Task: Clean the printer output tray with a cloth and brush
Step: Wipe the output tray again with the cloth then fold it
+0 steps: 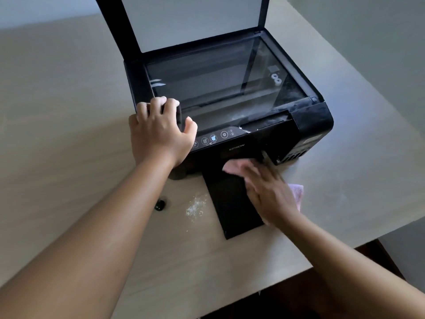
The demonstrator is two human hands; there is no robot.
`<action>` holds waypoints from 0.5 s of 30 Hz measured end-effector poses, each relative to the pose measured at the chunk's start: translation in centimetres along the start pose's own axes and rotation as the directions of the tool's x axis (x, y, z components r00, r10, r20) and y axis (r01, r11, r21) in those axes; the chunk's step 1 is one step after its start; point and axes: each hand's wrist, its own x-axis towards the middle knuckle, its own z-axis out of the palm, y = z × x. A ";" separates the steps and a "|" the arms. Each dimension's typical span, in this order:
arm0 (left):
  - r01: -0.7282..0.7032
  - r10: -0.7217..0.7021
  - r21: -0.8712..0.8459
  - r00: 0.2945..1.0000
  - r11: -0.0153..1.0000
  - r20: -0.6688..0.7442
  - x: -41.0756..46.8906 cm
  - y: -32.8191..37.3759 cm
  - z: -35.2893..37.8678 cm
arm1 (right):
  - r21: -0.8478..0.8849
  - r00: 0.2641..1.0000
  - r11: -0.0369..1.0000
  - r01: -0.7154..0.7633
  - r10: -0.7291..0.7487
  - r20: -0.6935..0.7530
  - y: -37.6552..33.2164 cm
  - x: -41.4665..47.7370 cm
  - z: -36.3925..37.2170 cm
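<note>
A black printer [230, 107] stands on a beige table [69, 111] with its scanner lid [184, 21] raised and the glass dusty at the front right. Its black output tray [227, 203] sticks out toward me. My right hand [266, 192] lies flat on a pink cloth [232, 168], pressing it onto the tray at the printer's mouth; a cloth corner [296, 192] shows behind the hand. My left hand [158, 132] grips the printer's front left corner. No brush is visible.
White crumbs or dust [195, 206] lie on the table left of the tray. A small black object [160, 204] sits further left. The table's near edge runs diagonally at lower right, with dark floor beyond.
</note>
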 end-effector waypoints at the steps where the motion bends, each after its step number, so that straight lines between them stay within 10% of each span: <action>1: 0.003 -0.003 -0.004 1.000 1.000 -0.001 0.0 0.0 0.0 | -0.029 0.989 0.989 -0.145 0.145 -0.028 -0.6 1.5 0.2; 3: 0.013 -0.013 0.005 1.000 1.000 -0.011 0.0 -0.1 0.2 | -0.099 0.986 0.981 -0.166 0.168 0.008 -3.2 3.6 0.9; 8: -0.009 0.009 0.014 1.000 1.000 0.001 -0.2 0.1 0.0 | 0.027 0.936 0.952 0.304 -0.304 0.175 -2.4 1.3 1.2; 15: -0.279 0.283 0.049 0.934 0.959 -0.218 -8.2 1.6 0.0 | 0.137 0.959 0.974 0.178 -0.203 0.195 4.5 0.0 -5.4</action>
